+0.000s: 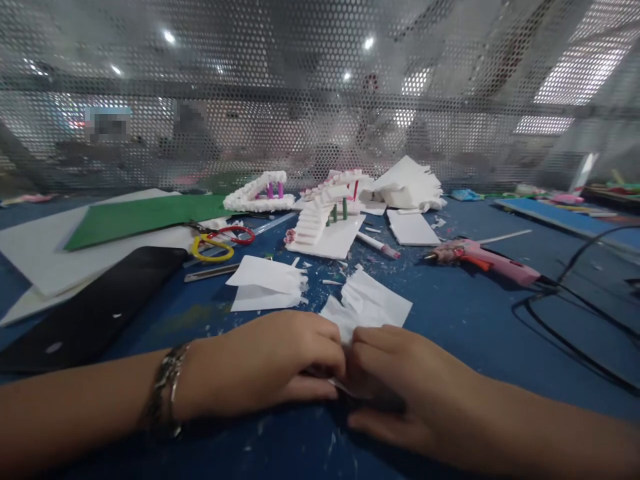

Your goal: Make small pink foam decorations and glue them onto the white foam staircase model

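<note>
Close together at the front of the blue table, my left hand [295, 353] and my right hand [400, 380] are both closed, fingers curled and knuckles nearly touching. A crumpled piece of white paper [345, 327] runs between them, gripped from both sides; most of it is hidden by my fingers. Just beyond lies a torn white sheet [383, 300], and I cannot tell whether it is joined to the held piece. Left of it rests another folded paper [267, 283] with a ragged edge.
Farther back stand a white stair-like model [313, 223] with green posts and a white model [260, 193] with purple posts. A pink glue gun [500, 263] and its black cable [575, 353] lie right. Scissors [213, 247], a cutter [213, 272] and a black board [100, 307] lie left.
</note>
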A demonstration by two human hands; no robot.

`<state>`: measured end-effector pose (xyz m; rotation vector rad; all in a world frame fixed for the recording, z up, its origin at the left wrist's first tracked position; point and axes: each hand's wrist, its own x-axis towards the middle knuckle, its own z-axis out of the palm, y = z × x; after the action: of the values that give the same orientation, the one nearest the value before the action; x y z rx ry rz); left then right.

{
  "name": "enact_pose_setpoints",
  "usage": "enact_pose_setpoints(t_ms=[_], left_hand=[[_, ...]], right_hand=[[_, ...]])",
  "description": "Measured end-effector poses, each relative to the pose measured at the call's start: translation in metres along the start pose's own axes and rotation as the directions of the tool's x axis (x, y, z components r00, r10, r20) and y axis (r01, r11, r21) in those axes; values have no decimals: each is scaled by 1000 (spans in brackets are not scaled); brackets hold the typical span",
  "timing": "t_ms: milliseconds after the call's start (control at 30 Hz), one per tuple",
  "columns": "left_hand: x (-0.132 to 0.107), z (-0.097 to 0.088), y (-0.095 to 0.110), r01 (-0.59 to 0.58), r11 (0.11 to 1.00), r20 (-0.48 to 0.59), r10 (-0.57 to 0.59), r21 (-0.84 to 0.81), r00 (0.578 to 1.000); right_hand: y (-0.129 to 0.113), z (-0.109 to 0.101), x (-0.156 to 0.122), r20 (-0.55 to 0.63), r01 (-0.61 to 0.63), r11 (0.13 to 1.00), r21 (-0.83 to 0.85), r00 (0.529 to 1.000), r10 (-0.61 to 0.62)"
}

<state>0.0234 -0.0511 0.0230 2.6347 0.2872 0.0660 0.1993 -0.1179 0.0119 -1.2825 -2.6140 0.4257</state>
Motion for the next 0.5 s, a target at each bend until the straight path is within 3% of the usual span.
enact_pose_setpoints(t_ms=[200, 500], left_hand=[[0, 0, -6, 7, 998, -4, -7, -59, 1000], [-3, -6, 1, 60, 998, 8, -60, -13, 998]], right_hand=[[1, 4, 2, -22, 8, 997, 77, 1000, -6], [2, 11, 7, -62, 8, 1000, 5, 998, -8]])
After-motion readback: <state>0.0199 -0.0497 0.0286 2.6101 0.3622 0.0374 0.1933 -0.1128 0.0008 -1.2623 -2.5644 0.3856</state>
